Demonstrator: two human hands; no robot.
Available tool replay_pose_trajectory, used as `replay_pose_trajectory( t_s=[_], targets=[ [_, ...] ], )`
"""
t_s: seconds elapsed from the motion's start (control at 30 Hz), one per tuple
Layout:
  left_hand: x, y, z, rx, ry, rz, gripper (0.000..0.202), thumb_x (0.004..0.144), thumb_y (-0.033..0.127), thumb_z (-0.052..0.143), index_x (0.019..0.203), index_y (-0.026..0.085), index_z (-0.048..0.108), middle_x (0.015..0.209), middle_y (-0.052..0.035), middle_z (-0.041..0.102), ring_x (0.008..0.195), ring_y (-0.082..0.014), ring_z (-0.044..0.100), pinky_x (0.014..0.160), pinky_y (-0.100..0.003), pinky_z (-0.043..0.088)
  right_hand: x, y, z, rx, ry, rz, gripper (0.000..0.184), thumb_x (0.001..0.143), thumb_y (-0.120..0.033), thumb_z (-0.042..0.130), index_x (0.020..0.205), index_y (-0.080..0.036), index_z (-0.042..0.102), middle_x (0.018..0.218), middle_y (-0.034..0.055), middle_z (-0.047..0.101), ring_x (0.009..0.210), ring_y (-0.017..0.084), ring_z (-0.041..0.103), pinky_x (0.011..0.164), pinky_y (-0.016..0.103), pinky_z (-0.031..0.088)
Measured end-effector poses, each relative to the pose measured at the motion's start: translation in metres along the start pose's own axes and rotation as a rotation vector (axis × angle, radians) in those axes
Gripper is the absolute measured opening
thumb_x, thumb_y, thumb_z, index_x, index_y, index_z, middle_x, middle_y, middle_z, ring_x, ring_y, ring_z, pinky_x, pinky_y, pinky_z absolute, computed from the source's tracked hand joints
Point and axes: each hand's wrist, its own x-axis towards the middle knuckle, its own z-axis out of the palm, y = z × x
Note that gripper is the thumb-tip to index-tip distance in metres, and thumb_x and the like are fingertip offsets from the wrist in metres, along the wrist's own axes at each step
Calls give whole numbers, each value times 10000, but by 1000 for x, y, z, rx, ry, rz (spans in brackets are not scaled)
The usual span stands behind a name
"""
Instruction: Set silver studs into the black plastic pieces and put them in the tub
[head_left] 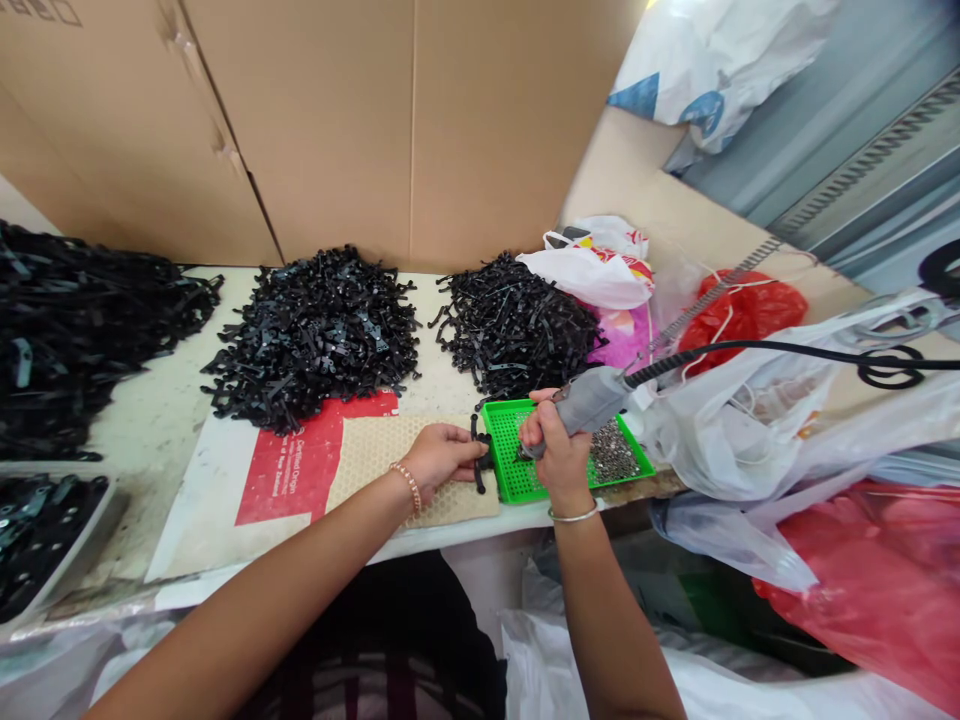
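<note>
My left hand [442,460] pinches a small black part [481,465] with slim arms, close to the left rim of a green basket. Wrapped round a grey electric screwdriver [589,400] is my right hand [559,450], held over that basket. The tool's tip points down and left, and its black cord [750,347] runs off to the right. Inside the green perforated basket [517,488] lie many small silver screws [615,452], mostly at the right. Beneath my left hand is a tan textured pad [375,455].
Heaps of black parts stand at the left [90,330], the middle [322,330] and the right [517,325]. A white bin [75,560] holds more at lower left. Cardboard [360,130] walls the back. Plastic bags [750,400] crowd the right, beside a hanging spring [720,290].
</note>
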Motion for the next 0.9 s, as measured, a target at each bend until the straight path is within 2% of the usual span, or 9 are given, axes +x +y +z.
replay_pose_trajectory(
  t_s=[0.73,0.9],
  targets=[
    [2,-4,-2,-18,-13,12,232,625,147,853,663,90,631,674,-56,659,584,-127,628,560,-229,554,-1,-1,1,-31,-9,-17,228,801,-401,695,896,-215,600,473,-85,448,403,98,422,418,221,373],
    [2,-5,-1,-13,-3,15,215,635,128,842,646,90,631,669,-54,656,571,-120,620,537,-217,547,-1,0,1,-45,-25,-12,223,800,-405,694,830,-219,576,471,-86,441,403,95,425,419,218,369]
  ],
)
